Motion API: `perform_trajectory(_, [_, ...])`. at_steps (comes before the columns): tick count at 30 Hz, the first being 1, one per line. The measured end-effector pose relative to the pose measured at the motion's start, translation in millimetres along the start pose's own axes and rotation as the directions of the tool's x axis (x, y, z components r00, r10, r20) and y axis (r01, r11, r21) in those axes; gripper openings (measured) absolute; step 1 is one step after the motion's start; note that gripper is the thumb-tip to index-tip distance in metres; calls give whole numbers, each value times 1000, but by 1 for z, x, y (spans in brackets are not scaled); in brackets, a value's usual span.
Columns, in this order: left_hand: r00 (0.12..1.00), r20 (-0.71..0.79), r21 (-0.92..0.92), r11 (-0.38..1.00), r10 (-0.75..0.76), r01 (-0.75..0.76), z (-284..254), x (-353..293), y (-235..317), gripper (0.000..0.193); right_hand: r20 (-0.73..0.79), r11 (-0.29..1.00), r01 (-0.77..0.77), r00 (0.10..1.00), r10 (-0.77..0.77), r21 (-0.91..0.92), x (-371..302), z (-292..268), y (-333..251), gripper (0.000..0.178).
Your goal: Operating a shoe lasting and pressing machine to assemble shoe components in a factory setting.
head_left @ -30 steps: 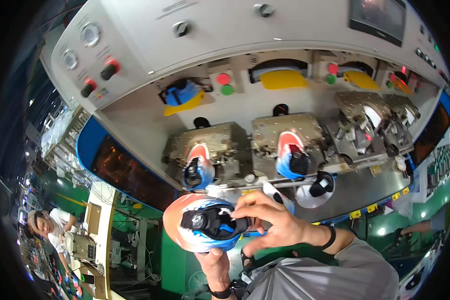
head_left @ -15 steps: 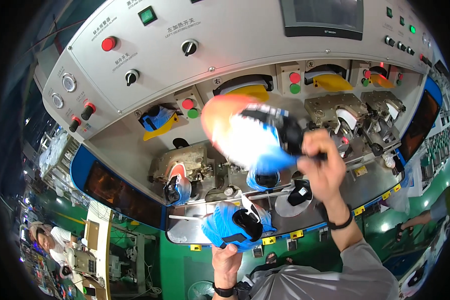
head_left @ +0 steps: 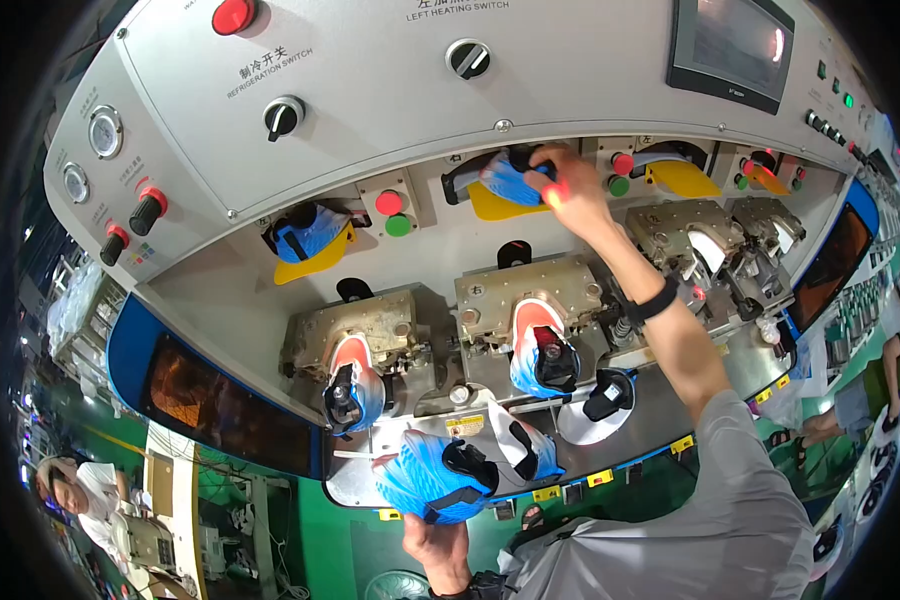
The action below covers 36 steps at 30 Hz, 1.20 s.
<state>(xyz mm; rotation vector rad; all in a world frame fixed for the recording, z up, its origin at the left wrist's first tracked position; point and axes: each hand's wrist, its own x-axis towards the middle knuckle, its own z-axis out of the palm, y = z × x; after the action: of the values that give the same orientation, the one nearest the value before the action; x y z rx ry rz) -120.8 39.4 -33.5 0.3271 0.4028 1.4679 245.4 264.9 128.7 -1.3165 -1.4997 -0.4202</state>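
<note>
My left hand (head_left: 438,545) grips a blue shoe upper (head_left: 425,480) from below, near the front ledge. At the second slot of the machine, my right hand (head_left: 575,195) has its fingers closed on another blue shoe upper (head_left: 515,182), which lies over a yellow flap (head_left: 495,206); part of it is hidden inside the slot. Beside the left hand's upper, a white and blue upper (head_left: 525,447) rests on the ledge. Two orange-white-blue uppers, one at the left station (head_left: 354,390) and one at the middle station (head_left: 545,355), sit on metal moulds.
A white and black upper (head_left: 602,405) lies on the ledge at the right. A blue upper (head_left: 310,235) sits in the left slot. Red and green buttons (head_left: 394,212) flank the slots. Above runs a grey control panel (head_left: 370,120). A co-worker (head_left: 90,495) sits at the far left.
My right hand has moved forward, carrying its upper from above the ledge into the second slot. My left hand keeps its upper, slightly further left in view. The view has shifted.
</note>
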Motion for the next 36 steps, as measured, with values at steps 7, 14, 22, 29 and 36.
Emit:
perform_trajectory(7, [998, 57, 16, 1000, -21, 20, -6, 9, 4, 69, 107, 987, -103, 987, 117, -123, 11, 33, -7, 29])
perform_trajectory(14, [995, 64, 45, 996, 74, -77, 4, 6, 7, 66, -201, 904, -271, 916, 348, 331, -37, -12, 43, 31])
perform_trajectory(22, [992, 116, 86, 994, 56, -66, 14, -2, -13, 73, -26, 832, -554, 832, 554, 3, -38, -45, 133, 32])
perform_trajectory(29, [975, 71, 93, 972, 208, -214, 63, -35, -67, 72, 573, 508, -573, 800, 178, 643, -109, -100, 5, 15])
perform_trajectory(36, [942, 152, 187, 927, 301, -326, 129, -86, -188, 66, 388, 552, -442, 895, 220, 708, -243, -237, -84, 55])
